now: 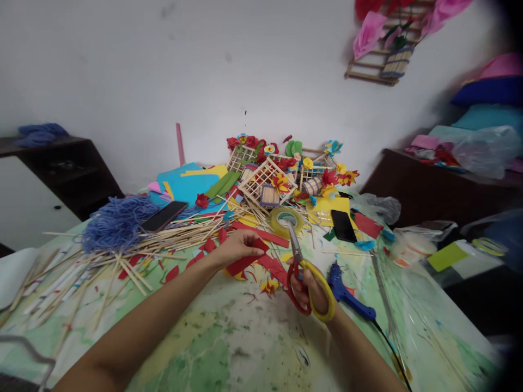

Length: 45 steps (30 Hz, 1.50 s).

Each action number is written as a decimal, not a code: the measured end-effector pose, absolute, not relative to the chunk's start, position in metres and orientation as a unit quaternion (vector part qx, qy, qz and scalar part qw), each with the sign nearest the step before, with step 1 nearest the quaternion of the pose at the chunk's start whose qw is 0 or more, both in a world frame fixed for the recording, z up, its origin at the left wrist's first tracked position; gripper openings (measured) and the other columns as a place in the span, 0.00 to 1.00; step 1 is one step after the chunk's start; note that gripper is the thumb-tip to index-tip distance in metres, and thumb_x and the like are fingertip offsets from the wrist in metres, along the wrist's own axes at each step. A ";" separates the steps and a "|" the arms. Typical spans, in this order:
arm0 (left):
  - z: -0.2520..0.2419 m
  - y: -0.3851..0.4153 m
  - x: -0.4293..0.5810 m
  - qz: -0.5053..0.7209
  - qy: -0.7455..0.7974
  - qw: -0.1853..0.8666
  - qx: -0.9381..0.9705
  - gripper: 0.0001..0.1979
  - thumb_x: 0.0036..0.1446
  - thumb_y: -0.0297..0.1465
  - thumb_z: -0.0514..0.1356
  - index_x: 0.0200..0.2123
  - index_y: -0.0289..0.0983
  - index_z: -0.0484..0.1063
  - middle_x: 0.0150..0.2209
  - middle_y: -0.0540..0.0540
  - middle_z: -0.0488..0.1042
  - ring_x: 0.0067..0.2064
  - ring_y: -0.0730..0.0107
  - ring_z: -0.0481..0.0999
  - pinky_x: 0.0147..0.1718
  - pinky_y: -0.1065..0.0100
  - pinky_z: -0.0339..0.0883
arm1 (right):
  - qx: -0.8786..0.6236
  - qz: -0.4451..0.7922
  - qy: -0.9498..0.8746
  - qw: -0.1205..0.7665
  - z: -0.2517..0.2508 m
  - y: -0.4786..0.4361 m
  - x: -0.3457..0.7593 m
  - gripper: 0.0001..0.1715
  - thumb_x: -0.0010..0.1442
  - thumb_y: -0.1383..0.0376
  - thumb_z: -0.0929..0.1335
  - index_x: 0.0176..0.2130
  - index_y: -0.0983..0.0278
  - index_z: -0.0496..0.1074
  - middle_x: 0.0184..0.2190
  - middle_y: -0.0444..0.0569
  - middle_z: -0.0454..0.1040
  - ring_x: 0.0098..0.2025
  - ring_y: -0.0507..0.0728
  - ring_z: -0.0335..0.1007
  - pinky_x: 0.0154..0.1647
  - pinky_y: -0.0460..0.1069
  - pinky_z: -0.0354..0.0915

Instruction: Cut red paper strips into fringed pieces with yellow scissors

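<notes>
My left hand (pixel 236 246) is closed in a pinch on a strip of red paper (pixel 245 262) just above the table. My right hand (pixel 311 288) has its fingers through the red and yellow handles of a pair of scissors (pixel 300 267). The blades point up and away, close to the right end of the red strip. More red paper scraps (pixel 274 267) lie under and between the hands on the green-patterned table cover (pixel 229 337).
A blue glue gun (pixel 347 294) lies right of my right hand. A tape roll (pixel 285 220), two phones (pixel 342 225) (pixel 164 215), blue yarn (pixel 118 220), many bamboo sticks (pixel 122 256), coloured paper and stick-frame flower crafts (pixel 267 182) crowd the far half.
</notes>
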<state>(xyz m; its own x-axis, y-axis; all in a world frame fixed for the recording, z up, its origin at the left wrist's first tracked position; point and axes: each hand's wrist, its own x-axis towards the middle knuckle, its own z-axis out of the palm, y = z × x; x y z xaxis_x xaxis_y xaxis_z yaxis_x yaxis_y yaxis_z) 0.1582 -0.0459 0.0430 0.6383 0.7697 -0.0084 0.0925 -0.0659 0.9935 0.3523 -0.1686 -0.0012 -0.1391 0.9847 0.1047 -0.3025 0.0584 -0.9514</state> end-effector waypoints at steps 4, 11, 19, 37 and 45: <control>0.038 -0.051 0.173 0.367 0.315 0.666 0.568 0.12 0.39 0.31 0.68 0.29 0.33 0.74 0.28 0.46 0.76 0.28 0.72 0.73 0.28 0.74 0.64 | -0.388 0.536 -0.489 0.569 0.001 -0.167 0.354 0.24 0.56 0.53 0.65 0.47 0.63 0.58 0.14 0.33 0.60 0.09 0.44 0.48 0.08 0.40 0.51; 0.022 -0.050 0.190 0.418 0.349 0.743 0.389 0.12 0.38 0.28 0.68 0.30 0.33 0.72 0.26 0.47 0.76 0.25 0.69 0.75 0.27 0.70 0.68 | -0.452 0.482 -0.515 0.546 0.000 -0.167 0.351 0.26 0.54 0.50 0.65 0.46 0.64 0.60 0.11 0.33 0.58 0.09 0.46 0.49 0.08 0.41 0.50; 0.027 -0.052 0.198 0.422 0.369 0.751 0.349 0.11 0.39 0.23 0.64 0.29 0.35 0.68 0.23 0.51 0.74 0.23 0.72 0.74 0.25 0.71 0.68 | -0.516 0.426 -0.518 0.534 -0.001 -0.167 0.345 0.29 0.50 0.49 0.67 0.43 0.65 0.63 0.13 0.33 0.56 0.11 0.46 0.49 0.10 0.42 0.49; 0.034 -0.038 0.181 0.414 0.389 0.769 0.294 0.03 0.42 0.24 0.60 0.25 0.34 0.68 0.19 0.52 0.73 0.19 0.77 0.71 0.22 0.75 0.66 | -0.763 0.040 -0.595 0.249 -0.010 -0.160 0.376 0.29 0.48 0.65 0.67 0.51 0.66 0.66 0.39 0.58 0.73 0.42 0.63 0.67 0.39 0.52 0.59; 0.034 -0.065 0.192 0.301 0.341 0.789 0.412 0.07 0.41 0.22 0.65 0.28 0.31 0.72 0.24 0.48 0.75 0.24 0.76 0.73 0.27 0.74 0.67 | -0.600 -0.102 -0.728 0.316 0.001 -0.166 0.365 0.21 0.55 0.63 0.65 0.49 0.62 0.67 0.44 0.55 0.69 0.46 0.59 0.60 0.46 0.53 0.59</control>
<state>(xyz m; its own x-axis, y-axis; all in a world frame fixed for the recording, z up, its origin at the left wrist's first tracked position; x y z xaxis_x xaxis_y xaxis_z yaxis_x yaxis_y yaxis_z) 0.1919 -0.0655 0.0342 0.5851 0.7569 -0.2910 -0.1948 0.4795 0.8557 0.3652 -0.1661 0.0014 -0.0802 0.8082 0.5834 0.9379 0.2594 -0.2304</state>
